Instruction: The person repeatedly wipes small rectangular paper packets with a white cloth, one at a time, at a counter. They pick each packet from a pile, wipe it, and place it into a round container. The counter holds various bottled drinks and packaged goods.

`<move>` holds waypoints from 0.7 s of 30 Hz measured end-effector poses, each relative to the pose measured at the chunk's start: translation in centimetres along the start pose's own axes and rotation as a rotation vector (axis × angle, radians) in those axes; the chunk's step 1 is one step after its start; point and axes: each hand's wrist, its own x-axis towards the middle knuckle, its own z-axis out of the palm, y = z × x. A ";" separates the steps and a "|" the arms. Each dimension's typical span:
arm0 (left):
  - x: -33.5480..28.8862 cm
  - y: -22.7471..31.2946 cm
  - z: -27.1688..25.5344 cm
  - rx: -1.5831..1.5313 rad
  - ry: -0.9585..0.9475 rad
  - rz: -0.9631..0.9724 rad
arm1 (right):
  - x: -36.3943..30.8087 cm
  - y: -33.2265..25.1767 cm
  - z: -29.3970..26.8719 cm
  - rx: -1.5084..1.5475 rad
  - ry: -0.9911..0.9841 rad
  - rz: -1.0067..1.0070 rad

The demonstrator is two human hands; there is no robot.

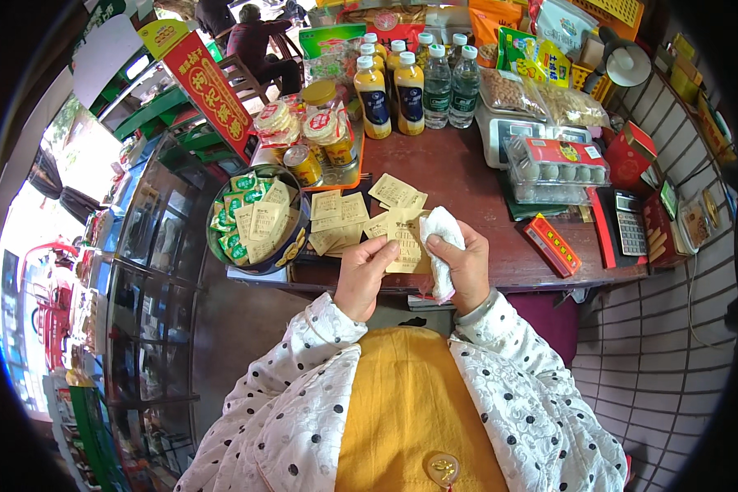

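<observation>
Over the front edge of the table, my left hand (362,277) pinches a flat tan paper tea packet (403,246) by its left side. My right hand (470,266) grips a crumpled white cloth (443,238), which lies against the packet's right edge. Just beyond my hands, several more tan packets (336,215) are spread over the tabletop, some overlapping. To the left stands a round dark tin (289,264) filled with green-and-white sachets (231,217) and tan packets. Whether my right fingertips also touch the packet is hidden by the cloth.
Bottles (408,90) stand at the back, beside stacked round snack packs (324,127). A scale (500,146), egg cartons (558,168), a red-yellow box (552,246) and a calculator (630,223) are on the right. Glass shelving (152,295) runs along the left; a person (258,45) sits far off.
</observation>
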 end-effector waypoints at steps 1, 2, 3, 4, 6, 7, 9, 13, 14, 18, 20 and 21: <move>0.0 0.0 0.1 -0.073 0.017 0.042 | -0.1 -0.1 0.1 0.004 0.012 0.003; 0.0 0.1 0.2 -0.143 0.035 0.086 | -0.1 -0.2 0.2 0.010 0.021 0.004; 0.0 0.1 -0.2 -0.109 0.084 0.114 | -0.1 -0.3 0.3 0.017 0.031 0.006; 0.0 0.3 -0.7 0.072 0.095 0.223 | 0.0 -0.3 0.3 0.038 0.027 0.001; 0.0 0.8 -2.0 0.435 0.113 0.435 | 0.2 -0.3 0.2 0.080 0.027 -0.009; -0.2 1.3 -2.2 0.559 0.151 0.472 | 0.2 -0.4 0.2 0.089 0.009 0.008; -0.1 2.5 -2.0 0.810 0.136 0.718 | 0.1 -0.4 0.5 0.102 -0.011 0.045; 0.3 3.5 -2.2 0.986 0.083 0.901 | 0.2 0.3 0.5 0.126 -0.063 0.084; 0.3 3.8 -2.3 1.020 0.073 0.928 | 0.3 0.4 0.6 0.131 -0.073 0.109; 0.6 4.9 -2.9 1.144 -0.075 1.083 | 0.5 1.1 0.9 0.143 -0.102 0.159; 0.7 5.2 -3.3 1.175 -0.103 1.089 | 0.7 1.6 1.3 0.160 -0.095 0.163; 0.9 5.1 -3.7 1.188 -0.103 1.095 | 0.7 1.8 1.5 0.176 -0.083 0.167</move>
